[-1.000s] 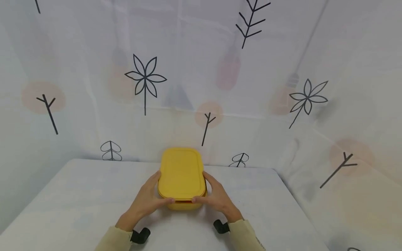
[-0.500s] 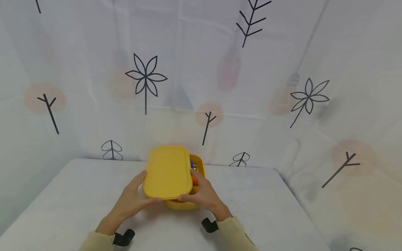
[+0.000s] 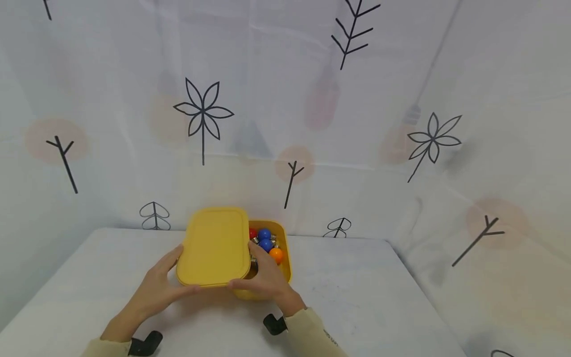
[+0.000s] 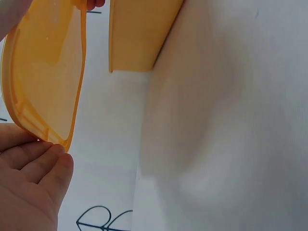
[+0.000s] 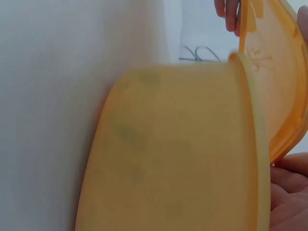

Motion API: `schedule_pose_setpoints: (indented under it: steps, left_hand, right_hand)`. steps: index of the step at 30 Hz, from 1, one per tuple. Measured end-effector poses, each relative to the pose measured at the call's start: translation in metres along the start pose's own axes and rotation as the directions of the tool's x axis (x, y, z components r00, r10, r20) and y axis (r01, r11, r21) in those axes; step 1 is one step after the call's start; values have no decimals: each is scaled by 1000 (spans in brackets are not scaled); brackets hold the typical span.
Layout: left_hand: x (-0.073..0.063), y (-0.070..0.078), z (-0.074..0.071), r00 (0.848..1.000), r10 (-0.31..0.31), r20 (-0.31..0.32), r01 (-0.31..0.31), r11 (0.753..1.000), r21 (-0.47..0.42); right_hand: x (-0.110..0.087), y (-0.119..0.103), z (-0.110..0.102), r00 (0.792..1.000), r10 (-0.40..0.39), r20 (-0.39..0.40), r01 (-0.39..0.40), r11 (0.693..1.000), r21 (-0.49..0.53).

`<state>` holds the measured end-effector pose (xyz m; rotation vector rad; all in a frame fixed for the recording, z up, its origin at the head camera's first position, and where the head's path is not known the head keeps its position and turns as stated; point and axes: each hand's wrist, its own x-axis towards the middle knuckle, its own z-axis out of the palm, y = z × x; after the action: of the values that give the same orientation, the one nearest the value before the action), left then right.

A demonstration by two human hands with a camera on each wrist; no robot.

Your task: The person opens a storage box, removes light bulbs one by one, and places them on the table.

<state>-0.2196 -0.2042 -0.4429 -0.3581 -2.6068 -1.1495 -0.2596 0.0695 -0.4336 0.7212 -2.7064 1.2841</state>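
Both hands hold a yellow rectangular lid, lifted off and to the left of a yellow plastic box. My left hand grips its left and front edges, fingers under the rim in the left wrist view. On the other side, my right hand pinches the right edge, above the box's opening. Inside the box lie several small coloured light bulbs with metal screw bases: blue, red and orange. The lid and right hand hide the box's left part. From the right wrist, the box wall looks translucent.
The box stands on a white-covered table, near its back edge. Behind rises a white cloth backdrop printed with plants and pale shapes. White table surface extends to the left and right of the box.
The lid, first lying over the box, has moved left with both hands. More of the box's inside and the coloured bulbs now show. The box has stayed roughly where it was.
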Motion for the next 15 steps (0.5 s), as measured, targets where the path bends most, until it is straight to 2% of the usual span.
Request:
schedule_pose_setpoints:
  steps: [5,15]
  left_hand:
    - [-4,-8,-13,1000,-19,3,19,1000,-1]
    - [-8,-25,-34,999,-38,14,38,999,3]
  right_hand:
    - [8,-11,12,1000,-8,9,8,1000,7]
    - [18,-23,34,1000,26,3,-26,999,37]
